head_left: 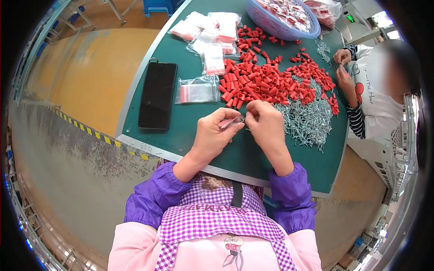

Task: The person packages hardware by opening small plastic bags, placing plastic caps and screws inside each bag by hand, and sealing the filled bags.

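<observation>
My left hand is closed on a small clear plastic bag with a reddish edge, its mouth turned towards my right hand. Close beside it, my right hand has its fingers pinched at the bag's opening; what they hold, if anything, is hidden. Just beyond both hands lies a heap of red plastic caps, tapered and hollow. A pile of silver screws spreads to the right of my right hand. One packet of flat zip bags rests beyond my left hand.
A black phone lies at the left table edge. More bag packets are stacked behind. A blue basket of filled bags stands at the back, beside a clear sack. A co-worker works at the right with both hands near loose screws.
</observation>
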A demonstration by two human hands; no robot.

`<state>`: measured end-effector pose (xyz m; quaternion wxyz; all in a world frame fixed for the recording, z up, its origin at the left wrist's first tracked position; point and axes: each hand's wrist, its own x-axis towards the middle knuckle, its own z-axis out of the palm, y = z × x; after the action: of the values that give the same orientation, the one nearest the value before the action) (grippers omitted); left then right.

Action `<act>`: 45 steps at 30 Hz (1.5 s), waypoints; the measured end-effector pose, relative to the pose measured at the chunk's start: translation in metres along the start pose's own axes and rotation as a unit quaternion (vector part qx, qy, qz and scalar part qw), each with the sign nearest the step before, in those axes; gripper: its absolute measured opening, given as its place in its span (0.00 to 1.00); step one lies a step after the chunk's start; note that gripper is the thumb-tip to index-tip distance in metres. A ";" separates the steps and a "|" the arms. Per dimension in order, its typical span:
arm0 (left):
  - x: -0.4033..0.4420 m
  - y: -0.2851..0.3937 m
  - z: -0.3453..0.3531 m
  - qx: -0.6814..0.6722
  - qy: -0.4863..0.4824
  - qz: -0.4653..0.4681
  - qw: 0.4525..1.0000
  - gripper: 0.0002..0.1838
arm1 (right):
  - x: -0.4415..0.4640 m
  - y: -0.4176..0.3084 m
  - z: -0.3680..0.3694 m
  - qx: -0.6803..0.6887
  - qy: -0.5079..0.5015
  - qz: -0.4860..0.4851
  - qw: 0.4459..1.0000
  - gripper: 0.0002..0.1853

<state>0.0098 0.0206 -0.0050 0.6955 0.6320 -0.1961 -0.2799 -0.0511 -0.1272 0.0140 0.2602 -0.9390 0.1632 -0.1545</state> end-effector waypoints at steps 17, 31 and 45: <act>0.003 0.000 0.008 -0.013 -0.024 -0.026 0.999 0.11 | -0.019 -0.011 -0.024 0.412 0.004 0.169 0.895 0.06; 0.002 -0.002 0.007 -0.023 0.011 0.067 0.997 0.12 | -0.067 -0.008 0.005 -0.041 -0.058 -0.099 0.993 0.10; -0.001 0.000 0.009 0.082 -0.002 0.095 0.992 0.12 | -0.023 -0.030 -0.038 0.067 0.009 -0.125 0.990 0.11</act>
<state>0.0033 0.0139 -0.0038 0.6645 0.6649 -0.2786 -0.1970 -0.0792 -0.1109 0.0564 0.2998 -0.9310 0.0365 -0.2048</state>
